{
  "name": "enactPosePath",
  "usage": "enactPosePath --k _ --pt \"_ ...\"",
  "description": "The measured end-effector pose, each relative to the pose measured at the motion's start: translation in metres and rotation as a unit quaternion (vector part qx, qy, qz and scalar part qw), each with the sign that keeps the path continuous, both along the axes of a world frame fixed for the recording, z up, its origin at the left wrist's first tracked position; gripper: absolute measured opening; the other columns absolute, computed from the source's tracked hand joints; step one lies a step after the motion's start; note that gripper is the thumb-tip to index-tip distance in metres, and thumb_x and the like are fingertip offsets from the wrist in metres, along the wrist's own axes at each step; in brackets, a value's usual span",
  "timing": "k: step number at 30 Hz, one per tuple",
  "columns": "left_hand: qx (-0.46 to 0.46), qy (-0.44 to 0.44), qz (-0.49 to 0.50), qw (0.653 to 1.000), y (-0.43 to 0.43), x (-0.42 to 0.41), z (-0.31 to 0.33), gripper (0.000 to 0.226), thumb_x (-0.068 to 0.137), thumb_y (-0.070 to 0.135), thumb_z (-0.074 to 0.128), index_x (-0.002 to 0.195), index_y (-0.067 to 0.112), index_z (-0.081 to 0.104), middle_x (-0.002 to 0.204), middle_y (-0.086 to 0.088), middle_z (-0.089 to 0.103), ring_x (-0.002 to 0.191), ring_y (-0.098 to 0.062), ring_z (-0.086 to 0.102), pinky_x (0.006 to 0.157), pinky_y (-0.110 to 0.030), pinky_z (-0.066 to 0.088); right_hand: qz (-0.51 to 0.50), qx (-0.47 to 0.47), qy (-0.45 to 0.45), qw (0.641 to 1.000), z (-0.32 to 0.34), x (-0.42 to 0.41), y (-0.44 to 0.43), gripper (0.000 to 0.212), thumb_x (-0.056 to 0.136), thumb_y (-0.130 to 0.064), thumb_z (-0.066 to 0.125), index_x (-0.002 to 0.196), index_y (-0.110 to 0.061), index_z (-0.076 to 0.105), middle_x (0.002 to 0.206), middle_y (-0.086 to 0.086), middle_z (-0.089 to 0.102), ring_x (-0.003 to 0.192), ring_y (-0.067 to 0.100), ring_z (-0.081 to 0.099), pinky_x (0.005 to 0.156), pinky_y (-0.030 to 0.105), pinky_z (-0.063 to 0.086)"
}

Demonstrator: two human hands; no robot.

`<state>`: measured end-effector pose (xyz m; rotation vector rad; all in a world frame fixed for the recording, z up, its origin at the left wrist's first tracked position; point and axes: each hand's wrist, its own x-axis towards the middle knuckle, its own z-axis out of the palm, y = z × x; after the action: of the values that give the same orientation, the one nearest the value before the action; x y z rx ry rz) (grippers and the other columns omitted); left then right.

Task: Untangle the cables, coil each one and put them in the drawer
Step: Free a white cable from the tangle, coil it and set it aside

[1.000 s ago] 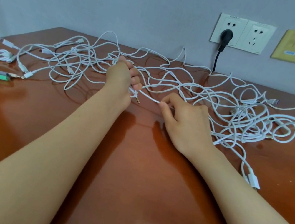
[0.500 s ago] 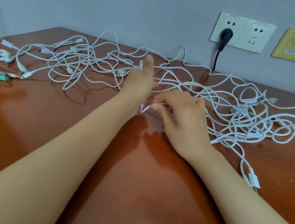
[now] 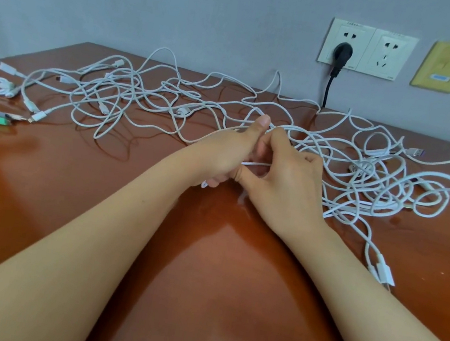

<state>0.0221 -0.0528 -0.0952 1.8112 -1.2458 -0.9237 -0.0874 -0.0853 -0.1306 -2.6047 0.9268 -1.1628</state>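
At table [image 3: 32,212] centre, near edge of white cable tangle [image 3: 169,101]: left hand [image 3: 220,157] curls round one strand [image 3: 256,164], thumb raised; right hand [image 3: 286,186] pinches same strand. Wind loops evenly, light tension, free snags before pulling. Drawer not visible.

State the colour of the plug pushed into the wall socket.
Black; the plug shows best in the head view.

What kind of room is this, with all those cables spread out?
Likely a home or office room: a glossy brown tabletop set against a grey wall, a double wall socket with a black plug in it, and tangled white cables.
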Motion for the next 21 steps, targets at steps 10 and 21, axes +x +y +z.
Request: enactPosePath --k 10,21 --pt "-0.043 0.008 0.065 0.997 0.002 0.018 0.002 0.064 0.091 0.067 0.019 0.061 0.015 0.041 0.036 0.005 0.036 0.024 -0.008 0.024 0.035 -0.011 0.017 0.025 0.032 0.025 0.999 0.002 -0.004 -0.003 0.042 0.076 -0.069 0.033 0.079 -0.027 0.039 0.061 -0.016 0.054 0.064 0.01 0.05 0.081 0.035 0.031" --pt "0.012 0.031 -0.041 0.999 0.006 0.018 0.0 0.06 0.086 0.07 0.025 0.076 0.014 0.044 0.041 0.006 0.023 0.029 -0.007 0.017 0.035 -0.012 0.016 -0.002 0.036 -0.032 0.999 0.002 -0.006 -0.009 0.025 0.092 -0.029 0.039 0.09 -0.015 0.059 0.048 -0.018 0.037 0.067 0.032 0.057 0.072 0.035 0.033"
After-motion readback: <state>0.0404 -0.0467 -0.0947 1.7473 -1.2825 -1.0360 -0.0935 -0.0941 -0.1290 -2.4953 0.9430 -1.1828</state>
